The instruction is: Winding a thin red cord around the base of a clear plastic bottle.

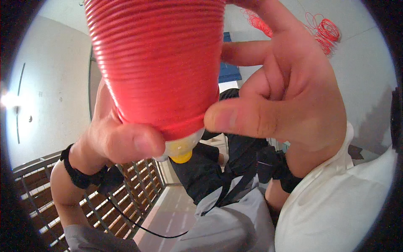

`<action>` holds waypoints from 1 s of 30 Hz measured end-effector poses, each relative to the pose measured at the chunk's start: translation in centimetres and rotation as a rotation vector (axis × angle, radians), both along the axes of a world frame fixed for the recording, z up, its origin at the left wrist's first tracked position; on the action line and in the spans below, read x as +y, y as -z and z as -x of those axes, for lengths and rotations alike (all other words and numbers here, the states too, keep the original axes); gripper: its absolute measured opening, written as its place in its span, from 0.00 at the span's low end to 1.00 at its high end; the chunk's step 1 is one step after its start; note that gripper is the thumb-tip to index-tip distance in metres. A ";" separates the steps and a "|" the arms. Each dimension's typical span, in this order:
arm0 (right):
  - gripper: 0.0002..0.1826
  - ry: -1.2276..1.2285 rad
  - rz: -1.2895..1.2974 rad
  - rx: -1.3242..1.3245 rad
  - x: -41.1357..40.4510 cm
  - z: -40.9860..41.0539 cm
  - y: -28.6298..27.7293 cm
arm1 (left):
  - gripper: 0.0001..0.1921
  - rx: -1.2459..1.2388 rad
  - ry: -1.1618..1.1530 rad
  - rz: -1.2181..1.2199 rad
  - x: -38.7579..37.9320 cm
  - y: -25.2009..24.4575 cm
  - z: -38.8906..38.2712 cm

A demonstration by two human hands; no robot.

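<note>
A large red ribbed object (pixel 160 69), which looks like a coil of red cord or a ribbed sleeve, fills the upper middle, close to the camera. Its lower end narrows to a translucent whitish piece with a yellow tip (pixel 181 157). My left hand (pixel 122 138) grips the lower left side, thumb in front and fingers hidden behind. My right hand (pixel 283 91) holds the right side, its thumb tip at the red lower edge near the whitish piece and other fingers reaching up and behind. The top of the red object is cut off by the picture's edge.
Loose tangles of thin red cord (pixel 327 33) lie at the upper right on a pale surface. A blue object (pixel 229 72) shows behind the red one. At the lower left runs a metal railing (pixel 138 179). A black cable (pixel 151 234) hangs from my left wrist strap.
</note>
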State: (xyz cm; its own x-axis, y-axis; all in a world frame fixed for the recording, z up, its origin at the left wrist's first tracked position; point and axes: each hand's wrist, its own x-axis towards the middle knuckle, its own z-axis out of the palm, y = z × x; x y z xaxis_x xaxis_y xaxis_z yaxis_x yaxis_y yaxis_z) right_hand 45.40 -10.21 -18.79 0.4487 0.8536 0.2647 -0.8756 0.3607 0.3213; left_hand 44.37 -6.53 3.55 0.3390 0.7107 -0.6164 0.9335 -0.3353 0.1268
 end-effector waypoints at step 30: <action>0.62 -0.031 -0.020 0.049 0.5 -0.5 -0.2 | 0.44 0.157 0.001 -0.134 -0.6 0.6 -2.1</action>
